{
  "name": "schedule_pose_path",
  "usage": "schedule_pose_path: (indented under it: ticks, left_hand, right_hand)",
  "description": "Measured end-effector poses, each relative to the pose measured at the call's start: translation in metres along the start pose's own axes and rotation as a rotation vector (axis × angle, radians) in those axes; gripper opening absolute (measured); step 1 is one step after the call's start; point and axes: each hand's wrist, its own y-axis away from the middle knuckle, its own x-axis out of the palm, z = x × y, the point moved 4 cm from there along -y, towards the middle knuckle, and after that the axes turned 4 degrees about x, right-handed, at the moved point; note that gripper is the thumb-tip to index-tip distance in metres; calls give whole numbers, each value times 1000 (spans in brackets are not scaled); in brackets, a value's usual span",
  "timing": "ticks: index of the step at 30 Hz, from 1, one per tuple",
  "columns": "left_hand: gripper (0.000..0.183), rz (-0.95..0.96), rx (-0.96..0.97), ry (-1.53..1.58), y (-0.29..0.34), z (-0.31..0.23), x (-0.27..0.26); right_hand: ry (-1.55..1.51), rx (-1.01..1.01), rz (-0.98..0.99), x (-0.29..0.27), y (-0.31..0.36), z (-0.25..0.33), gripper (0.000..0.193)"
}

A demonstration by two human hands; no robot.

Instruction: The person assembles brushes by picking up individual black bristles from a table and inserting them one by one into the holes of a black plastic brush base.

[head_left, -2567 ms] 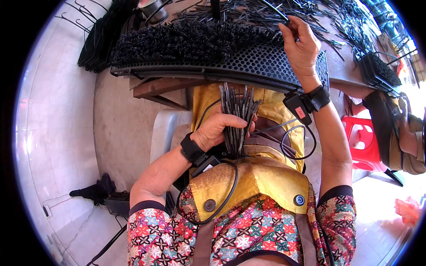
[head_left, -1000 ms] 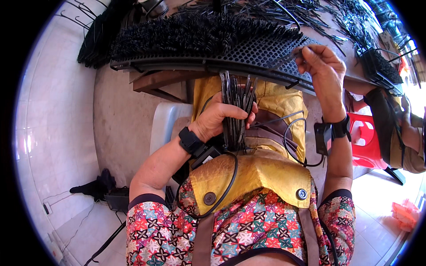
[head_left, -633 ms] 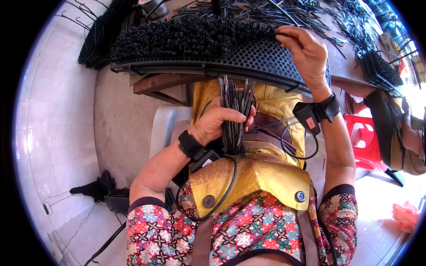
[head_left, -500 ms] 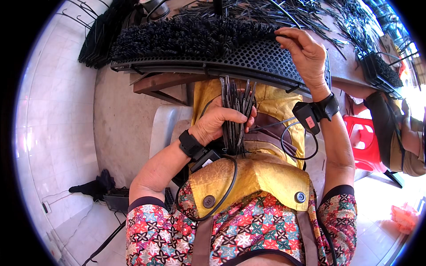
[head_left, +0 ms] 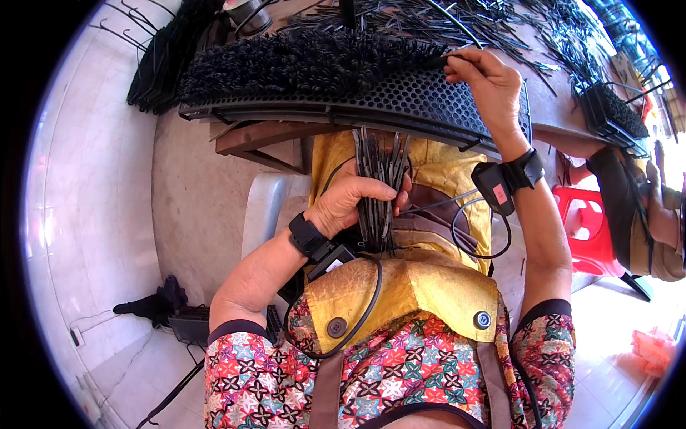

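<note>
my left hand [head_left: 355,202] is closed in a full fist around a bundle of thin black sticks [head_left: 377,187], fingers wrapped over the front and thumb behind, so there is no gap left in that grip; the bundle stands roughly upright over my lap, its upper ends fanning out just under the edge of the black perforated tray [head_left: 400,100], its lower ends down against the yellow apron [head_left: 411,286]. my right hand [head_left: 489,86] is up at the tray's near right part, thumb and forefinger pinched narrow on a single black stick [head_left: 441,60] at the edge of the dense mass of black curled pieces [head_left: 300,61] that fills the tray's left and middle; the stick touches that mass, though i cannot tell whether its tip sits in a hole. the bare perforated surface shows as a strip along the near rim and under my right hand, and that is the only open room on the tray. the tray's curved front edge hangs over a wooden table [head_left: 264,136], with my bundle close beneath it, so the space between fist and rim is tight. behind the tray, loose black sticks [head_left: 400,14] lie scattered across the tabletop. to my right, well apart, another person's arm [head_left: 629,193] sits by a red plastic stool [head_left: 589,229]. to my left the pale tiled floor [head_left: 107,186] lies open beside my chair [head_left: 268,207].
</note>
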Motion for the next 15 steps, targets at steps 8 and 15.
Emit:
schedule_pose_path:
  ticks: [8, 15]
  left_hand:
    - [30, 64, 5, -27, -3, 2, -2]
    - [30, 29, 15, -6, -2, 2, 0]
  right_hand:
    - [712, -350, 104, 26, -34, 22, 17]
    - [927, -286, 225, 31, -55, 8, 16]
